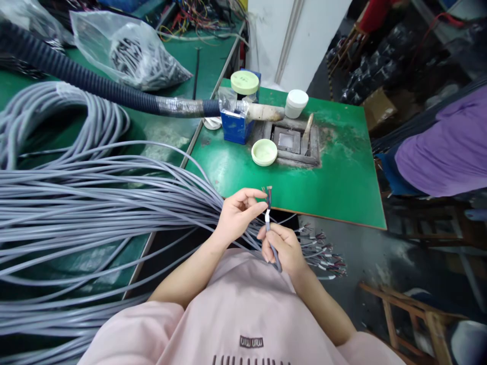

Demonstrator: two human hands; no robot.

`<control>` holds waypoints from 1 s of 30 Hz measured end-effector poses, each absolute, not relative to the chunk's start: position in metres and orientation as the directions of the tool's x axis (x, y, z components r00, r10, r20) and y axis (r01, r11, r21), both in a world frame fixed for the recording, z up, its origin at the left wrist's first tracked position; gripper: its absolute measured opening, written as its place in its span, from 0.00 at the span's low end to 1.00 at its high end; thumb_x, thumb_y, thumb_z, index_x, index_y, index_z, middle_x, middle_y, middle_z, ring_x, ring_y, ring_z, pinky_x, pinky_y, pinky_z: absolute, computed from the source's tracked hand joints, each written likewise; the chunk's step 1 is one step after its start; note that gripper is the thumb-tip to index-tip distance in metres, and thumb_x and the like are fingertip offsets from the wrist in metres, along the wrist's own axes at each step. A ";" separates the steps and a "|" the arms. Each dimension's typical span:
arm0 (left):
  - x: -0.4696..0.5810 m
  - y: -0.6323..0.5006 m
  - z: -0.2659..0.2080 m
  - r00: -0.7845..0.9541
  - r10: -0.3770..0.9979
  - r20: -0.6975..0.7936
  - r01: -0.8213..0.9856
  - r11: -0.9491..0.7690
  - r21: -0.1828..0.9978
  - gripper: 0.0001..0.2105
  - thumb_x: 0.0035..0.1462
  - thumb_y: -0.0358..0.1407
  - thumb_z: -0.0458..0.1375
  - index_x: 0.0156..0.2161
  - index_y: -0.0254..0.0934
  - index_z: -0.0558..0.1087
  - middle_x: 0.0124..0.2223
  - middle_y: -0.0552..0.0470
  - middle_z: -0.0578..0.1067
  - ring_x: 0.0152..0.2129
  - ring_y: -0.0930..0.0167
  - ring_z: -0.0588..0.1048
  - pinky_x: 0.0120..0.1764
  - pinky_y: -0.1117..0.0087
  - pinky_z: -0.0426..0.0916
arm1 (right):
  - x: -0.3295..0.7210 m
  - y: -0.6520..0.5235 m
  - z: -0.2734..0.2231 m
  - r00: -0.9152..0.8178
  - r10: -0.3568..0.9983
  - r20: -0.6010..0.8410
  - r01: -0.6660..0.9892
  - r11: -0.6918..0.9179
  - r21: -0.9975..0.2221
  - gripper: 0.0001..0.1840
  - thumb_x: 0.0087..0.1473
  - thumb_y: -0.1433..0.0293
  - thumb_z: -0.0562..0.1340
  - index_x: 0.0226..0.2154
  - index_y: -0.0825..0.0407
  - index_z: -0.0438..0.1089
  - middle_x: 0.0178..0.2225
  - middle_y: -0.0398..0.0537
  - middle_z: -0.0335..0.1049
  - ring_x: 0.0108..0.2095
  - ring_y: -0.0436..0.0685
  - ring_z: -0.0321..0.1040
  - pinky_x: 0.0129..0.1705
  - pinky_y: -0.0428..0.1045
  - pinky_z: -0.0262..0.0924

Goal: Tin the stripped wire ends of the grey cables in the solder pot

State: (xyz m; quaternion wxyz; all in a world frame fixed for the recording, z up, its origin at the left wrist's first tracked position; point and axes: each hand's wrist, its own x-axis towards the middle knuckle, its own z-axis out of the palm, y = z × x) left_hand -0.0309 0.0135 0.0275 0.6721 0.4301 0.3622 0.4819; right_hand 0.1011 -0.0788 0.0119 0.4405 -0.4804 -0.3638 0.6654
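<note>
- Here's the right hand (283,246), fingers wrapped around a grey cable (277,262) just below its white band (267,215), a grip that probably steadies the end.
- Opposite, the left hand (243,210) curves its thumb and forefinger to the thin wires (270,195); whether the tips pinch any strand, I can't tell.
- So the cable end points up and away from the body, near the edge of the green tabletop (342,187), bare wires free of the right hand's grip.
- Below, a sheaf of grey cables (114,197) runs across from the left, its stripped ends (327,261) bunched beyond the right hand, presumably to keep them within reach.
- Farther out, a blue box (234,126) seems to prop the hose nozzle (266,112), aimed towards the square recess (294,159), perhaps for suction.
- And the pale green dish (262,161) sits just beside that recess, handily close.
</note>
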 end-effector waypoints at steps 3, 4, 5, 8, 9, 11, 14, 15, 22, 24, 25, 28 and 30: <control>-0.028 0.015 0.030 0.261 0.962 -0.077 -0.333 0.165 0.928 0.13 0.46 0.40 0.67 0.35 0.34 0.75 0.18 0.61 0.62 0.16 0.81 0.59 0.23 0.78 0.57 | 0.099 -0.077 0.013 -0.151 0.938 -0.313 -0.171 -0.337 -0.926 0.16 0.60 0.57 0.57 0.32 0.53 0.67 0.13 0.35 0.59 0.12 0.45 0.51 0.16 0.43 0.48; -0.028 0.015 0.030 0.259 0.963 -0.078 -0.333 0.165 0.928 0.13 0.46 0.40 0.67 0.34 0.33 0.75 0.18 0.61 0.63 0.16 0.82 0.59 0.23 0.78 0.57 | 0.098 -0.076 0.015 -0.148 0.939 -0.312 -0.149 -0.333 -0.931 0.16 0.60 0.57 0.57 0.32 0.53 0.67 0.13 0.35 0.59 0.12 0.45 0.52 0.16 0.42 0.48; -0.028 0.015 0.030 0.258 0.963 -0.077 -0.333 0.164 0.929 0.13 0.47 0.40 0.67 0.34 0.33 0.74 0.18 0.61 0.62 0.16 0.82 0.59 0.23 0.78 0.57 | 0.098 -0.076 0.016 -0.143 0.939 -0.312 -0.128 -0.330 -0.935 0.16 0.60 0.57 0.57 0.32 0.53 0.67 0.13 0.35 0.60 0.12 0.45 0.52 0.16 0.42 0.48; -0.029 0.015 0.029 0.250 0.966 -0.070 -0.324 0.151 0.934 0.12 0.47 0.39 0.67 0.32 0.34 0.74 0.18 0.61 0.62 0.15 0.82 0.58 0.22 0.79 0.57 | 0.097 -0.074 0.019 -0.135 0.941 -0.309 -0.087 -0.322 -0.943 0.16 0.61 0.58 0.56 0.32 0.54 0.68 0.13 0.36 0.60 0.12 0.45 0.52 0.16 0.42 0.47; -0.030 0.015 0.029 0.247 0.967 -0.069 -0.316 0.147 0.937 0.11 0.47 0.39 0.67 0.32 0.34 0.74 0.18 0.61 0.62 0.15 0.82 0.58 0.22 0.79 0.57 | 0.097 -0.073 0.020 -0.137 0.942 -0.308 -0.079 -0.320 -0.944 0.16 0.61 0.58 0.55 0.33 0.54 0.68 0.13 0.36 0.60 0.12 0.44 0.52 0.16 0.42 0.47; -0.030 0.015 0.029 0.246 0.967 -0.071 -0.294 0.144 0.945 0.11 0.46 0.39 0.67 0.31 0.33 0.74 0.17 0.61 0.63 0.15 0.82 0.59 0.22 0.78 0.57 | 0.096 -0.073 0.020 -0.138 0.942 -0.306 -0.064 -0.317 -0.946 0.16 0.61 0.60 0.55 0.33 0.54 0.69 0.13 0.36 0.60 0.12 0.44 0.52 0.16 0.41 0.48; -0.031 0.017 0.029 0.232 0.969 -0.090 -0.258 0.151 0.954 0.11 0.45 0.39 0.67 0.31 0.33 0.75 0.17 0.61 0.63 0.15 0.81 0.59 0.22 0.78 0.57 | 0.096 -0.072 0.020 -0.133 0.943 -0.306 -0.040 -0.314 -0.949 0.15 0.61 0.61 0.54 0.33 0.54 0.69 0.14 0.36 0.60 0.12 0.44 0.52 0.16 0.41 0.48; -0.031 0.017 0.029 0.221 0.971 -0.096 -0.249 0.151 0.957 0.11 0.45 0.39 0.67 0.31 0.33 0.75 0.17 0.61 0.63 0.15 0.82 0.59 0.22 0.78 0.57 | 0.096 -0.072 0.020 -0.132 0.943 -0.304 -0.036 -0.311 -0.950 0.15 0.61 0.61 0.54 0.33 0.54 0.69 0.14 0.36 0.60 0.12 0.44 0.52 0.16 0.41 0.48; -0.032 0.020 0.026 0.231 0.969 -0.084 -0.216 0.136 0.967 0.10 0.45 0.38 0.66 0.30 0.33 0.74 0.17 0.60 0.63 0.15 0.81 0.59 0.22 0.78 0.57 | 0.094 -0.071 0.022 -0.131 0.947 -0.292 -0.008 -0.296 -0.955 0.15 0.61 0.61 0.54 0.32 0.54 0.68 0.14 0.35 0.60 0.13 0.44 0.53 0.16 0.41 0.48; -0.032 0.020 0.025 0.233 0.971 -0.058 -0.194 0.105 0.975 0.10 0.46 0.38 0.66 0.31 0.33 0.74 0.17 0.61 0.63 0.15 0.81 0.59 0.22 0.77 0.57 | 0.093 -0.070 0.022 -0.124 0.947 -0.295 0.002 -0.297 -0.955 0.15 0.61 0.61 0.54 0.32 0.53 0.68 0.14 0.35 0.60 0.12 0.44 0.52 0.16 0.41 0.48; -0.032 0.020 0.024 0.226 0.974 -0.036 -0.174 0.077 0.982 0.10 0.47 0.38 0.66 0.31 0.33 0.74 0.17 0.61 0.63 0.14 0.81 0.59 0.21 0.77 0.57 | 0.093 -0.070 0.021 -0.120 0.947 -0.297 0.006 -0.299 -0.954 0.15 0.61 0.60 0.55 0.32 0.54 0.68 0.14 0.35 0.60 0.12 0.44 0.52 0.16 0.41 0.48; -0.032 0.018 0.026 0.174 0.978 0.116 -0.046 -0.110 0.993 0.07 0.51 0.37 0.64 0.30 0.34 0.74 0.16 0.61 0.63 0.14 0.81 0.59 0.22 0.77 0.58 | 0.092 -0.071 0.017 -0.117 0.940 -0.321 -0.044 -0.328 -0.944 0.15 0.60 0.59 0.56 0.32 0.54 0.68 0.13 0.35 0.60 0.12 0.44 0.52 0.16 0.41 0.48; -0.032 0.015 0.027 0.171 0.932 0.319 0.086 -0.337 0.938 0.05 0.54 0.35 0.62 0.30 0.35 0.74 0.16 0.61 0.66 0.14 0.80 0.62 0.23 0.76 0.59 | 0.091 -0.070 0.014 -0.122 0.934 -0.337 -0.198 -0.355 -0.914 0.15 0.59 0.57 0.58 0.31 0.53 0.67 0.13 0.35 0.60 0.11 0.44 0.51 0.16 0.41 0.49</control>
